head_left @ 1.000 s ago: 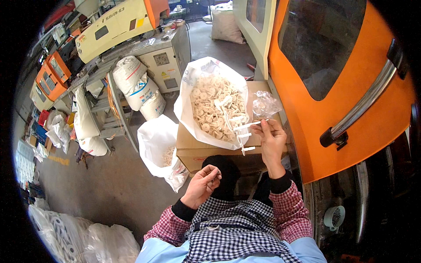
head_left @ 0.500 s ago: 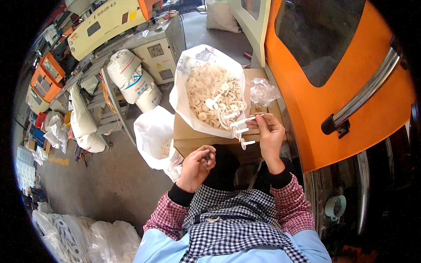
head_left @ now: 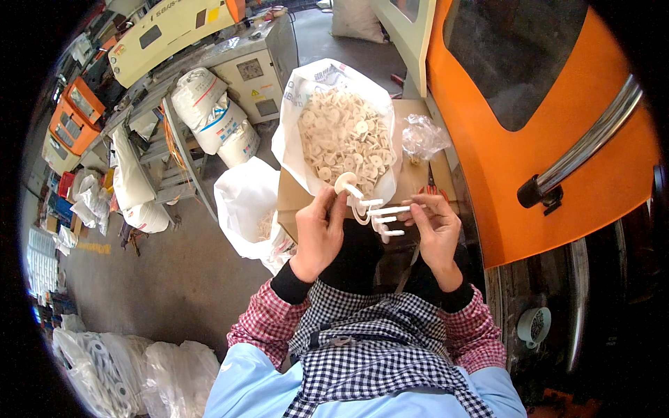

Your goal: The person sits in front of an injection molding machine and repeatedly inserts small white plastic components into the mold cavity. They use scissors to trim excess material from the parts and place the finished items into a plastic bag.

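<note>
L hand [head_left: 319, 226] has come up since 0.5 s ago, fingers now pinched on a white disc part [head_left: 345, 183] at end of sprue [head_left: 380, 212]. R hand [head_left: 435, 230] grips sprue stem, held above cardboard box [head_left: 296, 198]. Bag of parts [head_left: 345, 132] behind. Judged: part being separated from sprue.

Far ends of the white plastic sprue [head_left: 380, 209] behind both hands' fingers, perhaps with more pieces.
</note>
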`<state>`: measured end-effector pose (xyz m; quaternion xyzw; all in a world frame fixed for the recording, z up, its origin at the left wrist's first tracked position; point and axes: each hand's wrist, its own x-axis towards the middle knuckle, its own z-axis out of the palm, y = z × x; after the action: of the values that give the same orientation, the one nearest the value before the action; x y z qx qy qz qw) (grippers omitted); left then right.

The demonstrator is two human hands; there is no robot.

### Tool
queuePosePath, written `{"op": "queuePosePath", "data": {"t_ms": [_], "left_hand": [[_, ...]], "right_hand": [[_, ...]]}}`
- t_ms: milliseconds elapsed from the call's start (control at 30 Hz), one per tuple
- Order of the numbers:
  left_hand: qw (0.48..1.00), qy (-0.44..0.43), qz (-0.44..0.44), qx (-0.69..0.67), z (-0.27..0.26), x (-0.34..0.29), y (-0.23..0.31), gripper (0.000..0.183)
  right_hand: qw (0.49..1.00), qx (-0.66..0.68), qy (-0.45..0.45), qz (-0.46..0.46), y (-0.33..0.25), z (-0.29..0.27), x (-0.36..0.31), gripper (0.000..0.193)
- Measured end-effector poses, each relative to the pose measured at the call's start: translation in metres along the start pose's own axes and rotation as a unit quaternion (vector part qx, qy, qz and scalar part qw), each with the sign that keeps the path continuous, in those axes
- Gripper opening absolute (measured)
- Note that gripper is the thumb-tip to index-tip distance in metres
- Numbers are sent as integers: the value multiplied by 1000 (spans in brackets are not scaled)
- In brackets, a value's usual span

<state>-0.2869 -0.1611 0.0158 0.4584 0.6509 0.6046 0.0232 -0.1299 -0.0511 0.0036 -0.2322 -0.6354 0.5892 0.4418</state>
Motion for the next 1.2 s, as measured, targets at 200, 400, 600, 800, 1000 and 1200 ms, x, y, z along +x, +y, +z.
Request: {"op": "queuePosePath", "data": {"t_ms": [200, 400, 600, 800, 1000, 1200], "left_hand": [[985, -45, 97, 135, -6, -10, 34, 7], [969, -69, 187, 149, -3, -15, 46, 15], [970, -77, 192, 126, -1, -18, 48, 14], [975, -90, 166, 115, -1, -21, 49, 12], [989, -97, -46, -100, -2, -18, 41, 8], [963, -154, -103, -197, -1, -17, 35, 19]], "right_hand": [[920, -284, -82, -259, -51, 1, 8, 46], [951, -138, -130, -245, -40, 15, 10, 35], [964, -100, -148, -198, -35, 11, 9, 29], [969, -100, -160, -163, -37, 11, 9, 25], [979, -42, -166, -110, -55, 13, 7, 21], [973, -84, -158, -149, -50, 8, 10, 20]]}}
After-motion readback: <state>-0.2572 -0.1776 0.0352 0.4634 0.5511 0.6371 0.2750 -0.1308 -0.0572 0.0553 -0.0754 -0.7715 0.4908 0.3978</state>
